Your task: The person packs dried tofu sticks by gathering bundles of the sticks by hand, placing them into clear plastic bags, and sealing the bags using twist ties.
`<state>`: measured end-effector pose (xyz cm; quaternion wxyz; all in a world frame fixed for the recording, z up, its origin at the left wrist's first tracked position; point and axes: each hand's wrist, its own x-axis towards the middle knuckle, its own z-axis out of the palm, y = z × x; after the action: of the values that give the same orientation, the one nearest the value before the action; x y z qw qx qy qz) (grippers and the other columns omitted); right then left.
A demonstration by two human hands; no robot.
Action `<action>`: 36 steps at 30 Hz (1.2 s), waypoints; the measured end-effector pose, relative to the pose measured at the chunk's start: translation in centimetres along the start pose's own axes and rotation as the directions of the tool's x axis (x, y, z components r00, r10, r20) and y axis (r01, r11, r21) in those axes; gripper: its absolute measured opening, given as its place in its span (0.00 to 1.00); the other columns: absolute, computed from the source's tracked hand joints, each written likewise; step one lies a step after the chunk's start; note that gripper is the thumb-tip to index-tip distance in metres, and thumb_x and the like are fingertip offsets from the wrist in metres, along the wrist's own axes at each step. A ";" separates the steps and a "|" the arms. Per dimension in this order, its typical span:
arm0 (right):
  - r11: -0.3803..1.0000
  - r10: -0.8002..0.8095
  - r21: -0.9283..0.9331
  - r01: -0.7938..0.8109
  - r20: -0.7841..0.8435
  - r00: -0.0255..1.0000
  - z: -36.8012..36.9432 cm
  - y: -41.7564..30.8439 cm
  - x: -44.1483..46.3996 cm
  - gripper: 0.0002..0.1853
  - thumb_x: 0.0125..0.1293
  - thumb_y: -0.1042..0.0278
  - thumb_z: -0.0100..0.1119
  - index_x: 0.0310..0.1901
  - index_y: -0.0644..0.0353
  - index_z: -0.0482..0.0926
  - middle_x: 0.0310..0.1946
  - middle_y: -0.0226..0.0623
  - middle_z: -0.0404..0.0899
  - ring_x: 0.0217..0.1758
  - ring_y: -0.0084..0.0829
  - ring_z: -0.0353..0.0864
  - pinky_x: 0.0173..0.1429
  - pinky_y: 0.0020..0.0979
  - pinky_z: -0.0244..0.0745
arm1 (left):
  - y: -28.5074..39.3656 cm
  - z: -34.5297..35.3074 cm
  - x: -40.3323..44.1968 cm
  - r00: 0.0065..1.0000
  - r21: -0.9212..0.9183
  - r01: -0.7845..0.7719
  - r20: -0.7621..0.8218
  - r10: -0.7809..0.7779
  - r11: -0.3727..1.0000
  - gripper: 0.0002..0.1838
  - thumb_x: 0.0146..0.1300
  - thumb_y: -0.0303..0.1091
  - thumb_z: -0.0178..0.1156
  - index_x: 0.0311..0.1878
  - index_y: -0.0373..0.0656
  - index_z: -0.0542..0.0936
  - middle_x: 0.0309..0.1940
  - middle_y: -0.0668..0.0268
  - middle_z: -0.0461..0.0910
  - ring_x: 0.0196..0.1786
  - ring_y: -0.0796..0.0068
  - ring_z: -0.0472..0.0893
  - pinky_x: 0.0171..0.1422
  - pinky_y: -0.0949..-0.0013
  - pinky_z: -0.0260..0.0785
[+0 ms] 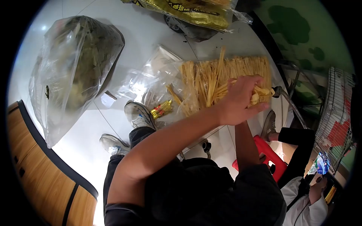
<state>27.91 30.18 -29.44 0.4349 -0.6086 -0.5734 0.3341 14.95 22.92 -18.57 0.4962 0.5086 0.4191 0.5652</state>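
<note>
My left hand (241, 98) reaches across from the left, its fingers and thumb curved around a bunch of dried yellow strips (260, 95) with broad, folded ends. My right forearm (247, 145) rises from below and passes behind the left wrist, which hides my right hand and its fingers. Just beyond both hands, a wide layer of long dried yellow strips (211, 77) lies on clear plastic on the floor. Some strips stick up out of that layer. Left of it is a small bundle of shiny gold ties (161, 109) with a red band.
A large clear bag of dark, leafy-looking material (75, 71) stands at left. Beyond the strips lies a yellow printed sack (192, 13). A wooden cabinet (45, 169) is lower left. At right are a red stool (266, 158), another person's sleeve (316, 211) and a wire cart (333, 113).
</note>
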 end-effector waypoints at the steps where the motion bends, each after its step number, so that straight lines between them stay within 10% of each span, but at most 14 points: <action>1: 1.000 -0.010 -0.007 0.010 0.016 1.000 -0.2 -0.4 -0.1 0.18 0.64 0.78 0.69 0.55 0.67 0.78 0.47 0.39 0.85 0.50 0.28 0.84 0.56 0.30 0.79 | -0.1 -0.4 0.1 0.999 -0.007 0.039 0.012 -0.039 0.999 0.40 0.63 0.40 0.72 0.74 0.43 0.63 0.65 0.50 0.69 0.67 0.52 0.72 0.73 0.56 0.64; 11: 0.801 -0.260 -0.299 0.519 0.606 0.752 -2.8 -11.2 -1.6 0.18 0.63 0.78 0.69 0.53 0.67 0.79 0.45 0.37 0.85 0.48 0.28 0.84 0.55 0.30 0.79 | 3.2 -7.1 -0.9 0.981 -0.307 -0.066 -0.195 0.005 0.949 0.57 0.45 0.34 0.83 0.76 0.41 0.58 0.69 0.44 0.67 0.73 0.43 0.67 0.77 0.57 0.60; 13: 0.854 -0.125 -0.277 0.440 0.712 0.691 -1.7 -14.1 -2.2 0.17 0.63 0.78 0.69 0.53 0.67 0.79 0.45 0.37 0.85 0.48 0.28 0.84 0.55 0.30 0.79 | 3.2 -9.2 -3.0 0.921 -0.043 -0.227 -0.335 0.200 0.973 0.54 0.50 0.36 0.80 0.76 0.39 0.57 0.67 0.45 0.68 0.73 0.46 0.67 0.76 0.57 0.61; 14: 0.955 0.085 -0.259 0.147 0.710 0.699 -0.7 -16.0 -2.9 0.18 0.62 0.77 0.69 0.53 0.67 0.79 0.43 0.36 0.85 0.46 0.27 0.84 0.53 0.29 0.78 | 3.1 -10.4 -4.2 0.886 0.108 -0.251 -0.376 0.273 0.962 0.52 0.54 0.37 0.78 0.77 0.38 0.56 0.66 0.47 0.69 0.72 0.50 0.68 0.76 0.59 0.61; 17: 0.870 0.134 -0.402 0.284 0.749 0.649 1.0 -17.6 -3.6 0.18 0.61 0.77 0.68 0.53 0.66 0.78 0.41 0.35 0.85 0.42 0.25 0.82 0.51 0.30 0.77 | -1.8 -15.5 -10.1 0.877 0.308 -0.052 -0.442 0.191 0.950 0.40 0.64 0.42 0.71 0.74 0.40 0.63 0.63 0.51 0.71 0.67 0.55 0.71 0.73 0.61 0.62; 19: 0.871 0.071 -0.363 0.332 0.761 0.645 1.6 -17.3 -4.7 0.14 0.61 0.77 0.68 0.48 0.66 0.78 0.36 0.33 0.83 0.38 0.23 0.81 0.45 0.29 0.77 | -6.9 -19.0 -15.0 0.746 0.219 0.384 -0.646 -0.161 0.897 0.31 0.66 0.40 0.69 0.68 0.43 0.70 0.60 0.50 0.72 0.64 0.51 0.73 0.72 0.57 0.65; 21: 0.854 0.204 -0.447 0.267 0.759 0.619 2.0 -16.6 -5.2 0.14 0.61 0.78 0.69 0.48 0.66 0.79 0.37 0.32 0.83 0.39 0.23 0.81 0.46 0.30 0.77 | -9.8 -21.0 -18.8 0.626 0.414 0.770 -0.636 -0.451 0.486 0.32 0.60 0.37 0.71 0.66 0.47 0.71 0.62 0.50 0.71 0.64 0.51 0.73 0.71 0.54 0.67; 25: 0.906 0.183 -0.356 0.229 0.817 0.547 4.2 -17.6 -8.5 0.20 0.59 0.77 0.66 0.54 0.68 0.77 0.40 0.34 0.84 0.42 0.23 0.80 0.51 0.28 0.76 | -12.1 -20.8 -21.0 0.620 0.575 0.755 -0.468 -0.630 0.316 0.39 0.53 0.34 0.73 0.69 0.49 0.70 0.68 0.52 0.67 0.69 0.51 0.69 0.73 0.52 0.65; 28: 0.883 0.270 -0.427 0.195 0.802 0.533 4.3 -17.8 -10.2 0.20 0.59 0.77 0.67 0.54 0.68 0.77 0.40 0.33 0.84 0.42 0.21 0.80 0.51 0.27 0.76 | -15.4 -20.3 -21.7 0.692 0.695 0.707 -0.643 -0.329 0.128 0.41 0.49 0.34 0.76 0.70 0.52 0.72 0.65 0.56 0.68 0.69 0.53 0.68 0.74 0.50 0.63; 36: 0.921 0.171 -0.337 0.198 0.803 0.571 5.2 -16.9 -11.6 0.14 0.61 0.77 0.70 0.47 0.65 0.79 0.36 0.29 0.83 0.38 0.21 0.80 0.44 0.27 0.77 | -18.6 -24.0 -24.0 0.773 0.665 0.634 -0.536 -0.339 0.395 0.32 0.56 0.27 0.69 0.66 0.52 0.76 0.66 0.58 0.70 0.67 0.51 0.72 0.68 0.50 0.69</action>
<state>14.96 18.81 -17.14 -0.0084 -0.4531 -0.7679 0.4528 -6.57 2.89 -43.74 0.2725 0.4324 0.8352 0.2031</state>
